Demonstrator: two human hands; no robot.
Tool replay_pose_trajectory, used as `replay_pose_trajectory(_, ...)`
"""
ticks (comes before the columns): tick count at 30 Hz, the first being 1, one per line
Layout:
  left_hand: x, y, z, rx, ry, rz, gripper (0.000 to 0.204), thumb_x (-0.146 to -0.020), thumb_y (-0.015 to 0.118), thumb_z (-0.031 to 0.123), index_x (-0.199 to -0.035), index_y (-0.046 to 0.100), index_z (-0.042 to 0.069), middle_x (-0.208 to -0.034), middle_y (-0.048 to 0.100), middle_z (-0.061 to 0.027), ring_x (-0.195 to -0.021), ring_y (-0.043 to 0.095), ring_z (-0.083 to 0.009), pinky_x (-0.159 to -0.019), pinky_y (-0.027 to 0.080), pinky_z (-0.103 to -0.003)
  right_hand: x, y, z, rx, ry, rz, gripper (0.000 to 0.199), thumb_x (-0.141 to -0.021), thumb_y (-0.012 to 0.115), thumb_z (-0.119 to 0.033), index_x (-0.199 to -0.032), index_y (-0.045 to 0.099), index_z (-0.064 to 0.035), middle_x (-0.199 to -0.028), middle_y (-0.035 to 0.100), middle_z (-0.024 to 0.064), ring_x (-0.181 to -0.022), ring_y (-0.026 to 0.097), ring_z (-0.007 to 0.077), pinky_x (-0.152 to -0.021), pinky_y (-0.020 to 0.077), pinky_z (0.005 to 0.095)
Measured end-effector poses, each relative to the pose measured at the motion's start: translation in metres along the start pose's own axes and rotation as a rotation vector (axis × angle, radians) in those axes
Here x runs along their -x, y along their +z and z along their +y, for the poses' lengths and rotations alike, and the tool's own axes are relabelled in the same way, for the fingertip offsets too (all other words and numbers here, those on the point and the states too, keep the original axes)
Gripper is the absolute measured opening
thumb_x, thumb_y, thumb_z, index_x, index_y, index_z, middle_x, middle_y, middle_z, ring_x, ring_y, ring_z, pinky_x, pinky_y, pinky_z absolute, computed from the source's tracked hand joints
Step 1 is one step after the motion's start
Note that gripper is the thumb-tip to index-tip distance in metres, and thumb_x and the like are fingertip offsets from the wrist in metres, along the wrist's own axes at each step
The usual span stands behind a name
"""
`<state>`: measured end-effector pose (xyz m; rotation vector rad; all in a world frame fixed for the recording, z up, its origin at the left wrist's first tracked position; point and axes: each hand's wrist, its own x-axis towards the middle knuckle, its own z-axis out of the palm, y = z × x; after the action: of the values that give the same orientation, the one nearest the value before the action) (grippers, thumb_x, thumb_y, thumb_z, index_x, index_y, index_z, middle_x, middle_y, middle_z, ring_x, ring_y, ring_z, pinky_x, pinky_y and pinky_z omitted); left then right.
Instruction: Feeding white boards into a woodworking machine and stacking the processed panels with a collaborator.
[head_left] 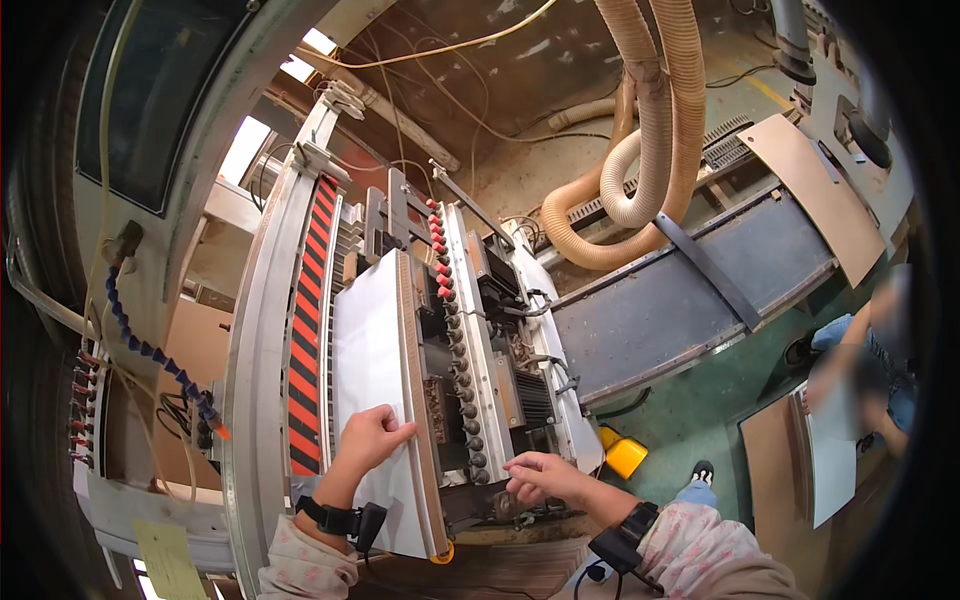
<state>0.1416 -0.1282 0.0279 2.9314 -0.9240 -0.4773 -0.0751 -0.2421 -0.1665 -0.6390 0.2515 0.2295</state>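
Note:
A long white-faced panel (372,335) with brown edges lies lengthwise on the machine bed, beside a red-and-black striped strip (311,330). My left hand (372,440) is closed over the panel's near part, its thumb pointing right; nothing shows in its fingers. My right hand (545,477) hovers by the near end of a row of black knobs (466,395), fingers loosely curled in, with no object visible in them. The underside of both hands is hidden. Red knobs (440,255) continue that row at the far end.
Ribbed hoses (655,130) hang behind the machine. A dark table (660,300) with a crossbar stands to the right, a brown board (815,195) at its far end. On the right, a person (880,380) handles a pale panel (833,450). A yellow object (625,455) lies on the floor.

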Motion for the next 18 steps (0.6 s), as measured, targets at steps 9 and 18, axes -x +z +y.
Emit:
replay_pose_trajectory(9, 0.026, -0.064, -0.009, 0.182, 0.008, 0.147, 0.025, -0.072, 0.062, 0.01, -0.058, 0.042, 0.005, -0.05, 0.045, 0.0006, -0.043, 0.046, -0.007, -0.041, 0.037, -0.023, -0.054, 0.012, -0.032, 0.056, -0.09, -0.095, 0.035, -0.088, 0.052, -0.031, -0.109, 0.051, -0.0026, -0.084, 0.059, 0.006, -0.067, 0.055, 0.0089, -0.058, 0.0461, 0.0226)
replay_pose_trajectory(18, 0.035, -0.092, -0.006, 0.446, -0.078, 0.085, 0.024, -0.079, 0.058, 0.008, -0.063, 0.04, 0.008, -0.052, 0.045, 0.0023, -0.042, 0.042, -0.0039, -0.035, 0.035, -0.019, -0.152, 0.085, -0.071, 0.288, -0.209, 0.127, 0.065, -0.074, 0.057, -0.054, -0.106, 0.052, 0.0024, -0.091, 0.06, 0.0132, -0.074, 0.06, 0.0221, -0.067, 0.0479, 0.0307)
